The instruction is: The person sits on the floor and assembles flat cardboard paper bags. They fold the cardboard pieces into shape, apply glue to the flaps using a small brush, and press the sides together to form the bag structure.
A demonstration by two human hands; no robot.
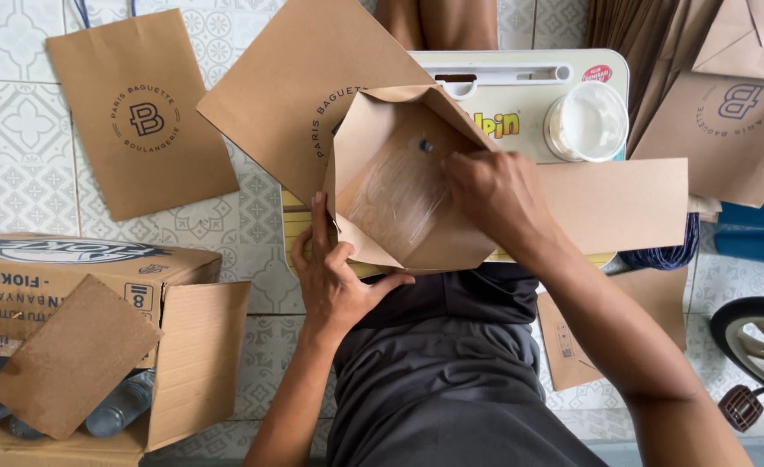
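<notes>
1. The tiled floor (19,130) runs under everything. The open paper bag (399,207) lies at mid-frame on its side, its mouth facing up toward the camera, and serves as the landmark here.
2. Far to the lower left of that bag stands a cardboard box (53,285) with its flaps open and plastic bottles (122,402) inside.
3. Directly under and behind the bag is the pale tabletop (520,112) of a small lap table, set across the person's knees.
4. Up and to the left of the bag a flat brown bag (144,117) lies on the floor. Up and to the right is a stack of bags (728,112).
5. The left hand (334,277) has its grip closed on the bag's lower left edge, fingers along the fold and thumb underneath, steadying it.
6. The right hand (494,195) reaches into the mouth from the right, fingers bent against the inner wall. I cannot tell whether its grip pinches anything.
7. Just right of the bag a white round tub (588,121) sits on the tabletop.
8. By my reading, the step in hand is shaping the bag's inside. A further move would call for the left hand to hold the edge firmly so the paper does not buckle.
</notes>
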